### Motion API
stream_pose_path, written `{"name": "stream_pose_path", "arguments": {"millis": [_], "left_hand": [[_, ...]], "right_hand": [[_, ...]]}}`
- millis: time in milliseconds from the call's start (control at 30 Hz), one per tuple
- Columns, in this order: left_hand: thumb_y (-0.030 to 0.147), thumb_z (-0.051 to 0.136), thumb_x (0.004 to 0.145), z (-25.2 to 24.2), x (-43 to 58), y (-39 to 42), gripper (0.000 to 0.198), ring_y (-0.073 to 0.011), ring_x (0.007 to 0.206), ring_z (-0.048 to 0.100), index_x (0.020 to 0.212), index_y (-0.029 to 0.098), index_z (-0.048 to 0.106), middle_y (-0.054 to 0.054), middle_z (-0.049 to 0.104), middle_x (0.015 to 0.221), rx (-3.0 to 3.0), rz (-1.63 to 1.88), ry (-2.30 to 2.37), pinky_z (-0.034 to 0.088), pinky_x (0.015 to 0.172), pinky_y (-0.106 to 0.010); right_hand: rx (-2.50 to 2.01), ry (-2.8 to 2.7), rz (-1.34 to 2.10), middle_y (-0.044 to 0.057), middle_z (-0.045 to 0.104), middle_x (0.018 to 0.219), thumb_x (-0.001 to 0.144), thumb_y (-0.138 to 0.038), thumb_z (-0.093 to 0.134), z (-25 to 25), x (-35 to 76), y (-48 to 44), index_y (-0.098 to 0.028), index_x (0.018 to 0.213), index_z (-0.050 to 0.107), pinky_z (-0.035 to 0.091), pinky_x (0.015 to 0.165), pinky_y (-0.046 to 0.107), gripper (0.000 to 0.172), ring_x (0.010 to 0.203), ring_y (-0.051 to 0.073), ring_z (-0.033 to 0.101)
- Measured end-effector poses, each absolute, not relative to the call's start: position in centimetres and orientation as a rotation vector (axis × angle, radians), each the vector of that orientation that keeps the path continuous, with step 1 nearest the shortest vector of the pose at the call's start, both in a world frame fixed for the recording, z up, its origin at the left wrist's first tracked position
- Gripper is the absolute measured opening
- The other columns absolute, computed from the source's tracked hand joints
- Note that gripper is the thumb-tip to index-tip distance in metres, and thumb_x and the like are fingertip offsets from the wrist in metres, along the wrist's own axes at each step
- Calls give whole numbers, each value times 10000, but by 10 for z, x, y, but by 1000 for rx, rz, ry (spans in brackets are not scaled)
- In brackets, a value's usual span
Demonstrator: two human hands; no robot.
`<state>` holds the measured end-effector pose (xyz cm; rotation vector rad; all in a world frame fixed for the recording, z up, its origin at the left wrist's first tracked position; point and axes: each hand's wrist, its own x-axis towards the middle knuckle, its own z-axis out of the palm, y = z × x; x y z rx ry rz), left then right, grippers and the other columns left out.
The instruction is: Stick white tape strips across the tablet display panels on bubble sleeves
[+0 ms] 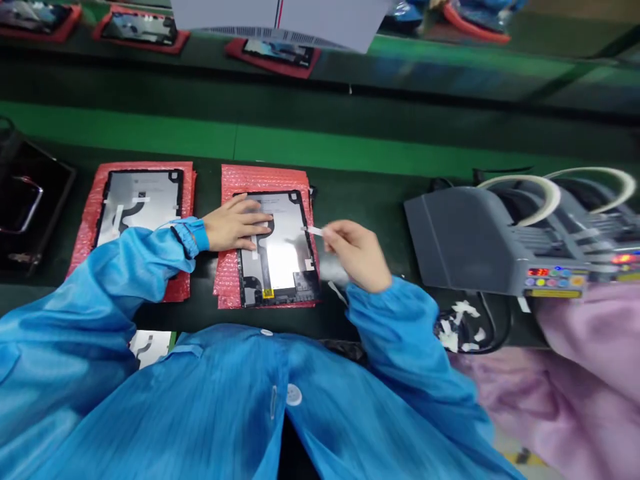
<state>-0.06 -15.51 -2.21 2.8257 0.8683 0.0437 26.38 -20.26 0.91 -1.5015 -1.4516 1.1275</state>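
Observation:
A tablet screen panel (283,260), silver-backed with a black frame, lies on red bubble wrap (227,273) in front of me. My left hand (237,223) rests flat on its upper left part, fingers spread over a dark flex cable (263,257). At the panel's right edge, my right hand (356,250) pinches a small strip of white tape (315,231) between thumb and fingertips. The strip's far end reaches the panel's edge; whether it sticks there I cannot tell. Near the panel's bottom is a yellow label (269,293).
Another panel (163,190) on red bubble wrap lies to the left. Grey tape dispensers (465,240) stand at right, with white scraps (453,333) below. A black box (30,200) is far left. More wrapped panels (140,28) sit on the far belt. A person's pink garment (590,353) shows at right.

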Motion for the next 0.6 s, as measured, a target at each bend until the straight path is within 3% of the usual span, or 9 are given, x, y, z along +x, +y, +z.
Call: {"name": "stream_pose_path", "arguments": {"millis": [167, 367, 600], "left_hand": [[486, 581, 826, -27, -2, -155, 444, -279, 1304, 349, 1243, 331, 567, -31, 475, 1412, 2787, 122, 888, 178, 1109, -548], [480, 574, 833, -30, -2, -155, 453, -289, 1311, 339, 1255, 317, 562, -46, 468, 1417, 2792, 128, 867, 160, 1115, -562], [510, 551, 836, -30, -1, -155, 511, -292, 1300, 355, 1291, 277, 533, -63, 494, 1394, 2801, 131, 884, 166, 1118, -557]], "right_hand": [[-1668, -1780, 1241, -39, 495, 489, 788, -239, 555, -11, 213, -155, -168, 618, 525, 362, 520, 230, 187, 477, 94, 456], [-1862, -2090, 1067, 35, 643, 704, 835, -276, 530, -12, 201, -146, -155, 773, 624, 423, 660, 260, 165, 678, 152, 584], [-2000, -2299, 889, 96, 696, 880, 868, -283, 481, 5, 191, -145, -149, 914, 675, 445, 728, 280, 239, 835, 195, 636]]}}
